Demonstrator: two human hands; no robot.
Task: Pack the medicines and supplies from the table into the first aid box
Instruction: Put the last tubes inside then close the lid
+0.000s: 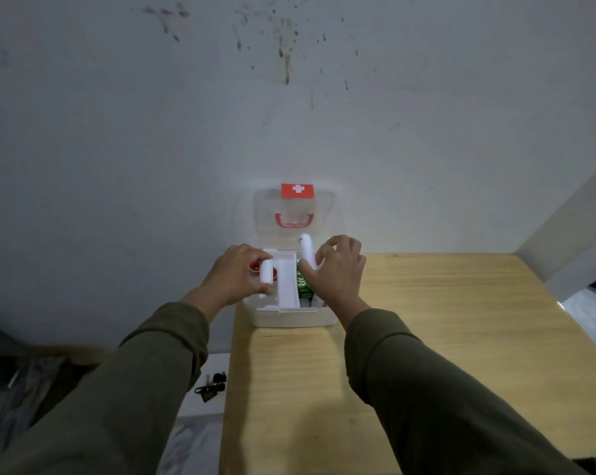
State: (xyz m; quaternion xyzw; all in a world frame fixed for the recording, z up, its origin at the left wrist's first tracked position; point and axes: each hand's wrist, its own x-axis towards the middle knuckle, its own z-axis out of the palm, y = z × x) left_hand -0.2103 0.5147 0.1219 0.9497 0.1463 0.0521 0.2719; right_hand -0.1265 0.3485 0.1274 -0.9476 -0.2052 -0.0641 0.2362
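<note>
A white first aid box (291, 318) stands open at the table's far left corner, its clear lid (296, 214) with a red cross label and red handle leaning against the wall. My left hand (236, 275) holds a small white roll (265, 271) over the box's left side, next to a red cap (255, 266). My right hand (337, 274) grips a long white tube (307, 250), tilted upright over the box's right side. Inside lie a white tray piece (287, 286) and a green packet (303, 286).
The light wooden table (426, 337) stretches right and toward me. A grey stained wall (221, 114) rises right behind the box. On the floor to the left lie small black items (212, 385) and dark cloth (22, 371).
</note>
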